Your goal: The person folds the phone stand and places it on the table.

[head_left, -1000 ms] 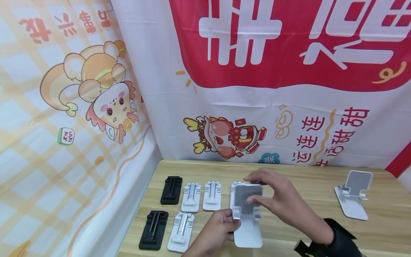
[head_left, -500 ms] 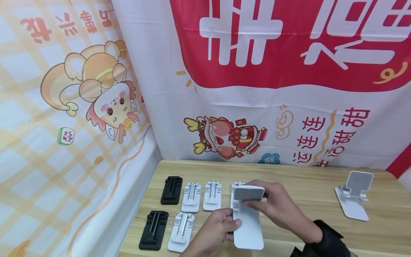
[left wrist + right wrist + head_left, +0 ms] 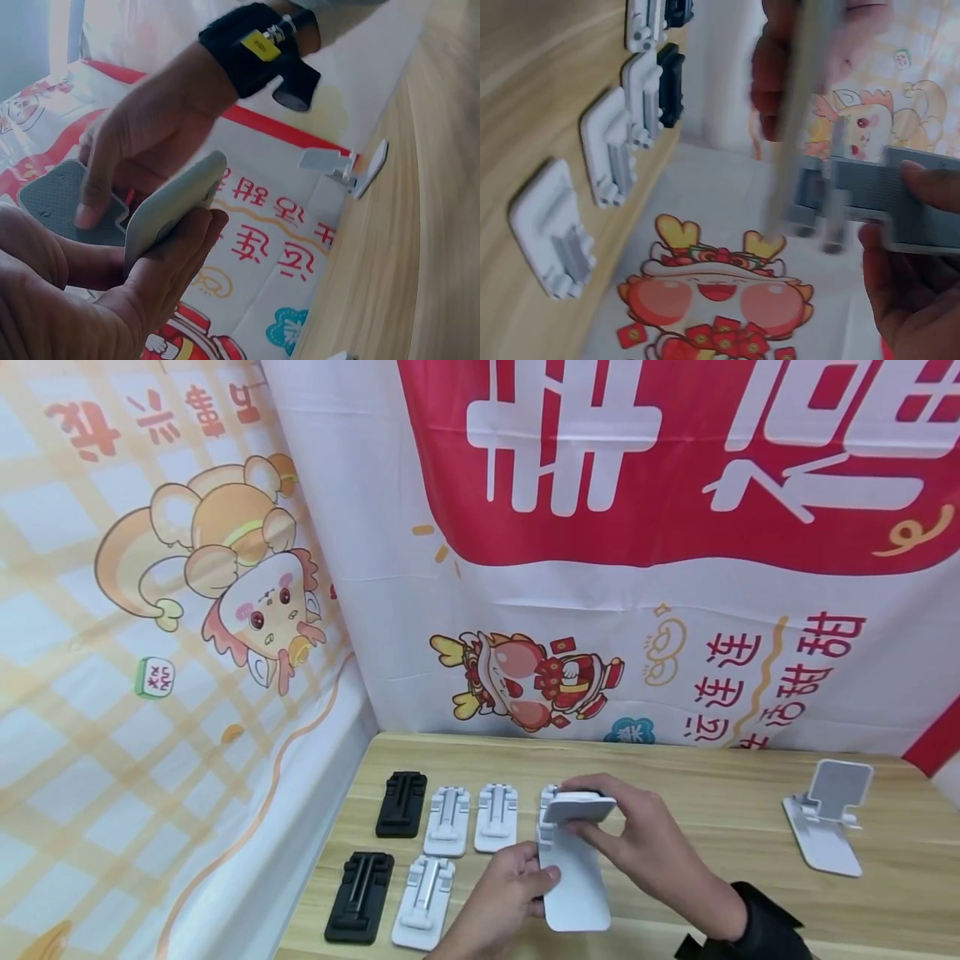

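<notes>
In the head view, both hands hold a white phone stand point(image 3: 576, 897) above the table, its base slanting down toward the person. My left hand point(image 3: 504, 885) grips the base by its left edge, thumb on the upper face. The stand's grey-padded plate point(image 3: 579, 811) is pinched by my right hand point(image 3: 637, 831), thumb on the pad and fingers behind. That plate looks foreshortened, tipped at an angle to the base. The right wrist view shows the grey pad point(image 3: 922, 191) and the hinge arms beside the blurred base edge. Palm and fingers of my left hand point(image 3: 154, 292) wrap the base in the left wrist view.
On the wooden table point(image 3: 697, 777), several folded white stands point(image 3: 447, 821) and two black ones point(image 3: 401, 804) lie at the left. One folded white stand point(image 3: 547, 795) is partly hidden behind the held one. An unfolded white stand point(image 3: 825, 852) stands far right. Printed cloth point(image 3: 375, 610) hangs behind.
The grey-padded plate has tilted from facing the head camera to a narrow, foreshortened view. My right hand turned with it and moved slightly down, while my left hand stayed almost in place.
</notes>
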### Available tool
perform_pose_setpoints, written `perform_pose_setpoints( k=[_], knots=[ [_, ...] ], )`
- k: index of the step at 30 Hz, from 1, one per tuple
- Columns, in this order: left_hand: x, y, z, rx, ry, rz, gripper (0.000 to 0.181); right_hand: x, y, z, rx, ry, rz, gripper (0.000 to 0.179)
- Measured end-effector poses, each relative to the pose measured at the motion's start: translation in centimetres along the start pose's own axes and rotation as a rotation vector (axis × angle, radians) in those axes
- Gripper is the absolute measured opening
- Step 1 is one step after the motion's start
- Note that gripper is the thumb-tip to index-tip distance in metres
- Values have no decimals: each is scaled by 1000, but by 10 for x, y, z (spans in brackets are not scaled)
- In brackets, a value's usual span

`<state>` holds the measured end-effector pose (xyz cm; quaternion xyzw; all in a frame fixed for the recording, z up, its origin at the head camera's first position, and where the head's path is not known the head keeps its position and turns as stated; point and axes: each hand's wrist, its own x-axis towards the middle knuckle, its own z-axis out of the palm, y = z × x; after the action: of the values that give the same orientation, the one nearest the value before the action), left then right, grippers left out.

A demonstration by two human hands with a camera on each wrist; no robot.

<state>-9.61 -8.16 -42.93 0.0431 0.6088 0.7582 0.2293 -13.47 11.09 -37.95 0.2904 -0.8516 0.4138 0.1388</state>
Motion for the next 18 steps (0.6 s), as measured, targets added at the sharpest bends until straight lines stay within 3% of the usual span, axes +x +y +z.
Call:
perform_pose_setpoints(
  k=[2, 6, 12, 15, 18],
  knots=[
    [1, -1, -2, 27, 33, 17, 39, 1, -3, -4, -62, 68, -79, 52],
    [2, -3, -6, 92, 86, 35, 37, 3, -10, -11, -101, 165, -205, 41],
    [2, -4, -12, 167, 133, 13, 37, 2, -15, -13, -155, 119, -239, 14],
    [1, -4, -13, 173, 134, 17, 38, 2, -16, -12, -179, 115, -255, 15],
    [0, -1, -14, 134, 137, 37, 40, 0, -18, -8, -184, 114, -305, 27]
  ],
)
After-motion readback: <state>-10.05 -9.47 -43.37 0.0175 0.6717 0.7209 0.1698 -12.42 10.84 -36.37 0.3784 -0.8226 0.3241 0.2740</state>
